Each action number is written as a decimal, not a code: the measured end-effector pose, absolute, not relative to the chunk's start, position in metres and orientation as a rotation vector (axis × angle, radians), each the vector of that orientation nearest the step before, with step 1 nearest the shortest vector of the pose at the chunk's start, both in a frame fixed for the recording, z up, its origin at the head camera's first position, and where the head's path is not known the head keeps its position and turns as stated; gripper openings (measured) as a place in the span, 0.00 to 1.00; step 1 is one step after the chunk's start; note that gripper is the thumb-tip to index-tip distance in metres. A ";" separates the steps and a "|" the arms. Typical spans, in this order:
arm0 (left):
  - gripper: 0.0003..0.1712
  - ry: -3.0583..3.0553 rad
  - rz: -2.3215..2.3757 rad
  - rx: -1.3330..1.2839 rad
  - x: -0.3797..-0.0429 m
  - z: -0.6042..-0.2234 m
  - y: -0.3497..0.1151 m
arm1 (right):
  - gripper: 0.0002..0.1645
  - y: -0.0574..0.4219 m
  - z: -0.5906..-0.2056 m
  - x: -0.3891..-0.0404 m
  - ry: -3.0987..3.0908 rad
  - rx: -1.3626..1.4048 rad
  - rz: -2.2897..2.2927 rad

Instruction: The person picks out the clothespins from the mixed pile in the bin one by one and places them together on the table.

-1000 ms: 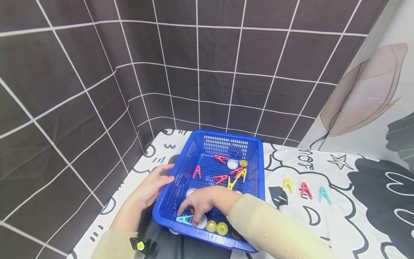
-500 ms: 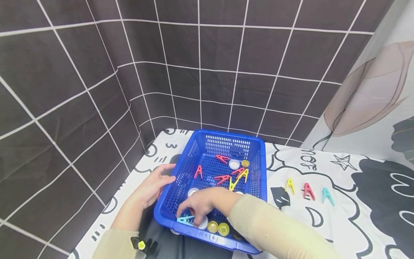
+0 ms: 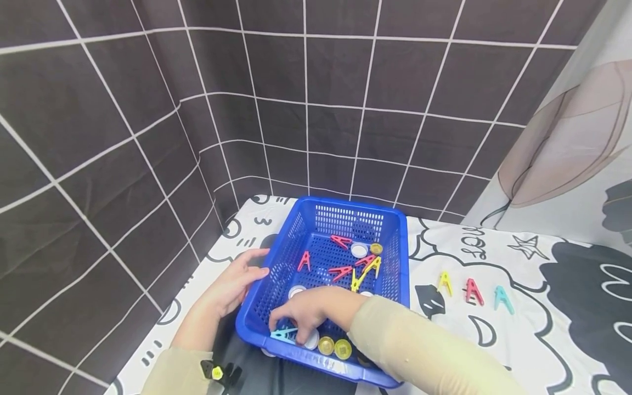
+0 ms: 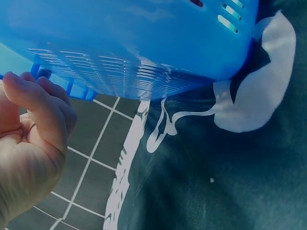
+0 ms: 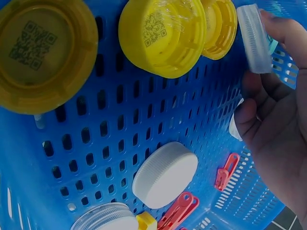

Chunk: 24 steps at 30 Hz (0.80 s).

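Note:
My right hand (image 3: 308, 310) reaches down into the front left corner of the blue plastic basket (image 3: 372, 374). Its thumb and index finger pinch a turquoise clothespin (image 3: 283, 335) at that corner. A ridged white cap (image 5: 254, 39) stands on edge right by the thumb in the right wrist view, partly covering the clothespin. My left hand (image 3: 236, 282) is at the basket's left side, thumb and fingertips against the rim, the fingers loosely bent in the left wrist view. Yellow caps (image 3: 343, 349) lie along the front wall beside the right hand.
Inside the basket are several red clothespins (image 3: 304, 261), yellow clothespins (image 3: 355, 280) and a white cap (image 3: 359, 250). On the patterned cloth to the right, a yellow clothespin (image 3: 445, 283), a red clothespin (image 3: 474, 292) and a turquoise clothespin (image 3: 503, 299) lie in a row. A dark gridded curtain (image 3: 345, 109) hangs behind.
The head view has shifted slightly, so everything sits a little farther right. Both hands keep their places at the basket, and the clothespins have not moved within it.

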<state>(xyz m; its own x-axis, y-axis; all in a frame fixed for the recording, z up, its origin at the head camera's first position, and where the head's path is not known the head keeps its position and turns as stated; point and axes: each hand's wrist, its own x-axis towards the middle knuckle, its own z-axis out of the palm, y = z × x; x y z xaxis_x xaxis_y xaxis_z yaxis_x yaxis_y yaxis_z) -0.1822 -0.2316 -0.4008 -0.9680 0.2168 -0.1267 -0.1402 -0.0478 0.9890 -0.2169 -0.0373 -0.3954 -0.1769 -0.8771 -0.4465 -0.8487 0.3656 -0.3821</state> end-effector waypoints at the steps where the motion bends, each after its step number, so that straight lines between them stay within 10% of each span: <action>1: 0.33 1.980 2.109 0.081 -0.182 -0.401 -0.231 | 0.32 -0.037 -0.395 -0.217 2.029 -1.487 -0.056; 24: 0.33 1.997 2.089 0.090 -0.183 -0.401 -0.233 | 0.33 -0.036 -0.388 -0.217 2.070 -1.514 -0.022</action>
<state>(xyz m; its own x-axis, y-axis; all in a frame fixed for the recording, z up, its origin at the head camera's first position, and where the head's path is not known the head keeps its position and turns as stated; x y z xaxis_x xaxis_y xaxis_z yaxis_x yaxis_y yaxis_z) -0.1833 -0.2326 -0.4011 -0.9670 0.2210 -0.1268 -0.1367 -0.0299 0.9902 -0.2167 -0.0357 -0.3881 -0.1975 -0.8805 -0.4309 -0.8709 0.3593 -0.3352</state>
